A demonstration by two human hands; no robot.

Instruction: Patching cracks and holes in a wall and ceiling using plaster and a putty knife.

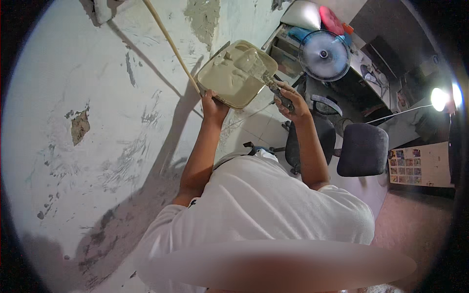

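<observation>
My left hand [214, 106] grips the near left edge of a beige, rounded-square tray [234, 101] and keeps it raised beside the wall. Wet beige putty [227, 78] is spread across the tray in smears and lumps. In my right hand [293, 103] is a putty knife [269, 79], its fingers wrapped round the dark handle. The knife's putty-smeared blade lies over the right part of the tray. A thin wooden pole [168, 40] slants down to my left hand; whether the hand touches it cannot be made out.
On the left stands a white, scuffed wall [112, 161] with a bare patch [80, 128] of lost plaster. To the right are a fan [323, 54], a dark office chair [362, 150], a lit lamp [439, 99] and a cluttered desk [364, 68]. A white cushion [302, 14] lies at the back.
</observation>
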